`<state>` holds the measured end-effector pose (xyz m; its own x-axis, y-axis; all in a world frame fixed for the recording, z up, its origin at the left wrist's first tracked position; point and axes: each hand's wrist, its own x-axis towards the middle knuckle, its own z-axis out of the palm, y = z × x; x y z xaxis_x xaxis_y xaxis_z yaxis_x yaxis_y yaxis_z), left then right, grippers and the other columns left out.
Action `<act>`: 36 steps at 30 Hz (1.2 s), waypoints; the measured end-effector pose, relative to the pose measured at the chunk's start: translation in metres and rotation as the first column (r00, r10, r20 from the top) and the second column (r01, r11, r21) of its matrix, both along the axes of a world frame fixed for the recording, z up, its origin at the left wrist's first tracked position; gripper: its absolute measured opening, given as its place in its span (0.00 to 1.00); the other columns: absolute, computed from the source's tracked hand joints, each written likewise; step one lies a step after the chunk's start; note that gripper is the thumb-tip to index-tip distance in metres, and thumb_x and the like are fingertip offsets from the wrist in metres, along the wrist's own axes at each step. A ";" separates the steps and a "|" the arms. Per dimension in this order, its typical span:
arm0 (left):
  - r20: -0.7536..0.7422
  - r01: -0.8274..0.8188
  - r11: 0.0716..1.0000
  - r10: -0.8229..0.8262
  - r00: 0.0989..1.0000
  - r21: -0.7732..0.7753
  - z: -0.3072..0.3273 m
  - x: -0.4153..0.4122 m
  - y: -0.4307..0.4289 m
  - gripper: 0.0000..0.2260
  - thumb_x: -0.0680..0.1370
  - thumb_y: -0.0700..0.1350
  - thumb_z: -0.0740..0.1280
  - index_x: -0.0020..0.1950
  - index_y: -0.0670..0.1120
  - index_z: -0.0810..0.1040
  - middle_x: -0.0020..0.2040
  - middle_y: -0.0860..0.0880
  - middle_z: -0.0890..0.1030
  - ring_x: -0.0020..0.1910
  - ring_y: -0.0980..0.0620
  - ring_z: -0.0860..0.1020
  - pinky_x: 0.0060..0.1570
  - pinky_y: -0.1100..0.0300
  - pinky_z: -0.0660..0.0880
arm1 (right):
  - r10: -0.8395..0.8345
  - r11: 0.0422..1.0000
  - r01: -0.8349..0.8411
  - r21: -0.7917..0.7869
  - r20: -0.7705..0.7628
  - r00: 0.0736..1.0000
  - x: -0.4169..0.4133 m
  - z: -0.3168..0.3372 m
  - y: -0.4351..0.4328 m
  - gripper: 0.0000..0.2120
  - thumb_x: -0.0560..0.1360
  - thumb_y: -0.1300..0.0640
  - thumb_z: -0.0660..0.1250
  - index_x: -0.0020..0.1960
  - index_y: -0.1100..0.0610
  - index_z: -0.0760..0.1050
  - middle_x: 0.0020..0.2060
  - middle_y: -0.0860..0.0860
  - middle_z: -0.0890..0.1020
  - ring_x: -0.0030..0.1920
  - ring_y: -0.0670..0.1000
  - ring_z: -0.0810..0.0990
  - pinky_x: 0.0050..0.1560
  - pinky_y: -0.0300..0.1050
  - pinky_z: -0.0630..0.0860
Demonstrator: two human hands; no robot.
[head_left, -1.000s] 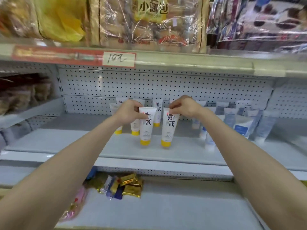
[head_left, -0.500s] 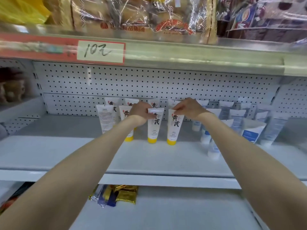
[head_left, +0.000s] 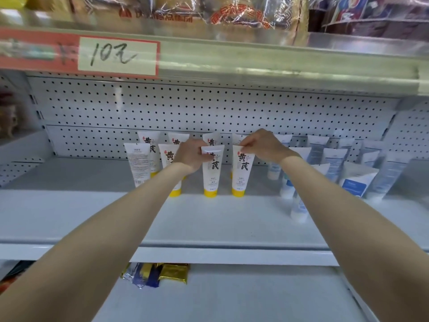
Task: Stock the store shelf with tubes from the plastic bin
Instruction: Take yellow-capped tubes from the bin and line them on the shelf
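Note:
Two white tubes with yellow caps stand cap-down side by side on the grey shelf. My left hand pinches the top of the left tube. My right hand pinches the top corner of the right tube. Several more tubes of the same kind stand in rows behind and to the left, against the pegboard back. The plastic bin is not in view.
White and blue tubes crowd the shelf's right side, some leaning. The shelf above, with a "10" price tag, hangs low overhead and carries wrapped bread. Gold and blue packets lie on the shelf below.
Both tubes have gone back deeper on the shelf, closer to the rows behind. My view has shifted to the right and closer; both hands keep their hold on the tube tops.

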<state>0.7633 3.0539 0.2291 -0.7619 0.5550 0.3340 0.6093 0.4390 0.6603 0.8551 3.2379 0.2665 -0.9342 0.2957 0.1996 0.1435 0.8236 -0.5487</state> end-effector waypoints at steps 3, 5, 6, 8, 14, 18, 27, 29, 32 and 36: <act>-0.003 0.004 1.000 -0.004 1.000 0.015 -0.001 0.000 -0.001 0.07 0.74 0.42 0.70 0.48 0.39 0.78 0.30 0.54 0.68 0.39 0.49 0.70 0.31 0.67 0.61 | 0.000 1.000 0.000 -0.002 -0.027 1.000 0.001 -0.003 -0.001 0.12 0.73 0.62 0.68 0.56 0.61 0.80 0.54 0.55 0.82 0.53 0.52 0.79 0.49 0.37 0.70; 0.003 0.001 1.000 -0.001 1.000 0.022 -0.001 0.001 0.000 0.09 0.74 0.42 0.70 0.50 0.38 0.78 0.30 0.53 0.69 0.40 0.48 0.70 0.32 0.67 0.62 | 0.007 1.000 -0.007 -0.006 -0.028 1.000 0.002 -0.002 -0.002 0.12 0.73 0.62 0.68 0.56 0.60 0.80 0.53 0.55 0.82 0.55 0.52 0.79 0.53 0.39 0.70; 0.002 -0.002 1.000 0.002 1.000 0.013 -0.001 0.002 0.000 0.09 0.74 0.42 0.69 0.51 0.38 0.78 0.30 0.53 0.69 0.39 0.48 0.70 0.31 0.67 0.62 | 0.010 1.000 -0.010 -0.008 -0.025 1.000 0.003 -0.002 -0.002 0.12 0.72 0.62 0.68 0.56 0.60 0.80 0.53 0.55 0.82 0.55 0.52 0.79 0.54 0.39 0.71; 0.010 -0.005 1.000 0.005 1.000 -0.004 -0.001 0.004 -0.001 0.11 0.75 0.43 0.69 0.54 0.39 0.77 0.32 0.52 0.71 0.40 0.48 0.71 0.31 0.66 0.63 | 0.006 1.000 -0.006 -0.006 -0.004 1.000 0.002 -0.001 -0.003 0.13 0.72 0.62 0.69 0.56 0.60 0.80 0.53 0.56 0.82 0.55 0.53 0.79 0.56 0.41 0.73; 0.024 0.001 0.998 0.001 1.000 -0.068 0.008 0.010 -0.005 0.20 0.75 0.44 0.69 0.65 0.43 0.72 0.61 0.44 0.76 0.51 0.48 0.75 0.47 0.62 0.67 | -0.023 0.999 0.022 -0.033 -0.027 0.999 0.010 0.010 -0.006 0.13 0.71 0.61 0.70 0.56 0.59 0.79 0.52 0.56 0.82 0.54 0.54 0.80 0.55 0.46 0.76; 0.072 -0.007 1.000 0.008 0.997 -0.026 0.025 0.019 -0.010 0.20 0.74 0.46 0.69 0.65 0.45 0.73 0.62 0.43 0.77 0.59 0.47 0.75 0.52 0.62 0.69 | -0.028 1.000 0.027 -0.016 -0.067 0.997 0.020 0.025 -0.010 0.12 0.73 0.59 0.68 0.56 0.58 0.78 0.53 0.55 0.81 0.54 0.54 0.80 0.55 0.44 0.76; 0.039 -0.011 0.990 0.016 0.999 -0.144 0.059 0.058 -0.032 0.21 0.73 0.51 0.70 0.63 0.48 0.74 0.60 0.47 0.78 0.57 0.49 0.76 0.54 0.59 0.72 | -0.017 0.998 0.019 0.064 -0.036 0.999 0.051 0.048 -0.034 0.13 0.74 0.56 0.68 0.58 0.55 0.77 0.54 0.51 0.80 0.48 0.49 0.77 0.48 0.38 0.70; 0.054 0.010 0.988 -0.001 0.999 -0.155 0.059 0.071 -0.041 0.21 0.71 0.52 0.72 0.62 0.48 0.75 0.59 0.47 0.79 0.56 0.49 0.76 0.51 0.60 0.73 | -0.014 0.997 0.015 0.069 -0.017 1.000 0.063 0.045 -0.042 0.13 0.73 0.54 0.68 0.57 0.54 0.77 0.50 0.51 0.79 0.47 0.49 0.77 0.46 0.38 0.70; 0.063 0.055 0.982 -0.044 0.997 -0.179 0.052 0.091 -0.058 0.21 0.71 0.51 0.72 0.61 0.46 0.76 0.56 0.46 0.79 0.54 0.51 0.76 0.49 0.61 0.71 | 0.029 0.998 -0.028 0.051 -0.024 0.999 0.085 0.035 -0.053 0.12 0.72 0.55 0.70 0.55 0.55 0.78 0.48 0.53 0.80 0.49 0.52 0.78 0.50 0.44 0.76; 0.088 0.079 0.968 -0.060 0.994 -0.236 0.035 0.125 -0.082 0.20 0.72 0.50 0.72 0.60 0.45 0.76 0.50 0.48 0.78 0.50 0.51 0.75 0.49 0.61 0.70 | 0.113 0.992 -0.114 0.053 0.021 0.993 0.117 0.012 -0.077 0.13 0.72 0.58 0.70 0.55 0.60 0.79 0.47 0.56 0.81 0.44 0.52 0.79 0.47 0.43 0.76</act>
